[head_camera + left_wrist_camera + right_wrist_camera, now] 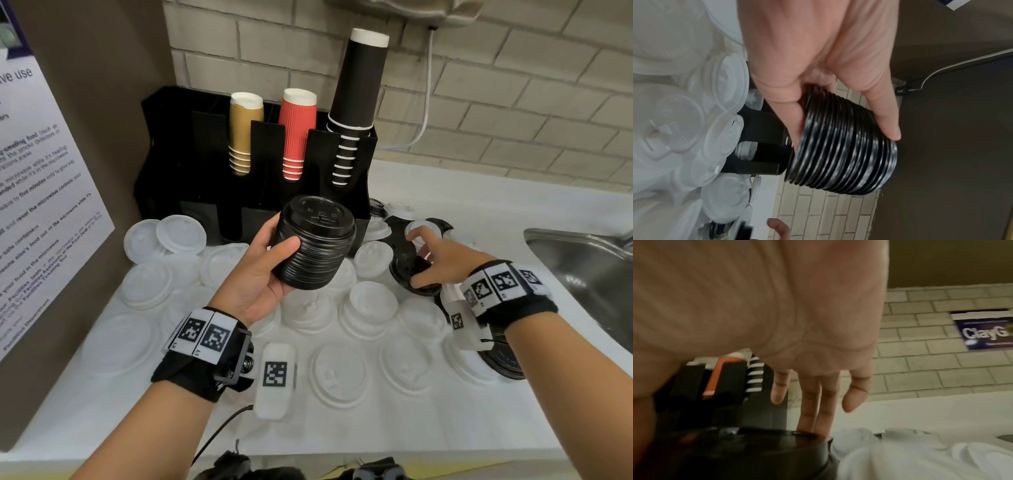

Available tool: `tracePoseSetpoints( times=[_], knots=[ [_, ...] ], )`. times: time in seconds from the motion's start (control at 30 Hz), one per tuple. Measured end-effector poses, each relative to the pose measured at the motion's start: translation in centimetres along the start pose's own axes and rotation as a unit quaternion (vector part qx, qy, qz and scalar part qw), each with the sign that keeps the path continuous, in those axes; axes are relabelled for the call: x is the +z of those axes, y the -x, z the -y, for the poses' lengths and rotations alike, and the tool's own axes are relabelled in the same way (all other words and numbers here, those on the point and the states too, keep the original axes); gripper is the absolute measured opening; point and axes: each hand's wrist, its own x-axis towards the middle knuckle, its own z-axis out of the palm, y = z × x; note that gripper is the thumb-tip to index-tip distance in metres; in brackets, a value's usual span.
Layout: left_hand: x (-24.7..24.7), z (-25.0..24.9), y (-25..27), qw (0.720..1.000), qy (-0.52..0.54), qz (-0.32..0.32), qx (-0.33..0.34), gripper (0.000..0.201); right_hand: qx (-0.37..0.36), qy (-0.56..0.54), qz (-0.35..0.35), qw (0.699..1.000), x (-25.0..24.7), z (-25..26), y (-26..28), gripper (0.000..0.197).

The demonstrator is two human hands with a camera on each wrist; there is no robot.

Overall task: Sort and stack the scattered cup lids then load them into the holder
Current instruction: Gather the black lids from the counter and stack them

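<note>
Sorting step, blk lids: left hand [255, 270] holds stack of black lids [313, 246] above the bench [479, 421], grip curled round it; right hand [435, 260], fingers spread, touches loose black lid [416, 279] w/o clasping; next: pinch, lift, nest onto stack, then load holder [342, 147].

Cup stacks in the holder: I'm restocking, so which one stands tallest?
The black cup stack at the holder's right end; it towers over the gold stack and red stack.
</note>
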Motion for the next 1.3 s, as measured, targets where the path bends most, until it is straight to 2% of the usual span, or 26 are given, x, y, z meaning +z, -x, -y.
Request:
tracePoseSetpoints(
  times=[0.1, 0.17, 0.3, 0.43, 0.53, 0.6, 0.73, 1.2, 1.3],
  knots=[
    [0.2, 0.0, 0.0, 1.000, 0.000, 0.007, 0.000, 0.070, -0.038, -0.099, -0.043, 0.993, -0.7, 0.2, 1.0, 0.066],
    [0.3, 0.2, -0.1, 1.000, 0.002, 0.012, -0.001, 0.065, -0.087, -0.185, -0.079, 0.976, -0.6, 1.2, 1.9, 0.062],
    [0.8, 0.6, -0.1, 1.000, -0.005, 0.031, -0.003, 0.051, -0.206, -0.365, -0.137, 0.897, 0.2, 5.0, 4.4, 0.055],
    [1.4, 0.9, -0.1, 0.999, -0.024, 0.025, -0.002, 0.055, -0.286, -0.396, -0.184, 0.853, 0.8, 8.5, 6.9, 0.050],
    [1.6, 0.9, -0.1, 0.999, -0.034, 0.026, -0.006, 0.061, -0.299, -0.349, -0.207, 0.864, 0.8, 9.9, 7.5, 0.044],
    [1.8, 1.0, -0.1, 0.998, -0.044, 0.037, -0.009, 0.060, -0.300, -0.300, -0.211, 0.881, 0.7, 10.3, 7.6, 0.041],
    [2.1, 1.2, 0.1, 0.996, -0.065, 0.061, -0.013, 0.053, -0.322, -0.264, -0.201, 0.887, 0.4, 10.6, 7.8, 0.038],
    [3.0, 1.8, 0.5, 0.998, -0.048, 0.045, -0.009, 0.058, -0.314, -0.256, -0.200, 0.892, 1.0, 10.4, 8.4, 0.037],
    [2.6, 2.0, 0.3, 0.998, -0.039, 0.038, 0.002, 0.060, -0.255, -0.304, -0.232, 0.888, 1.0, 8.5, 8.8, 0.036]
  ],
)
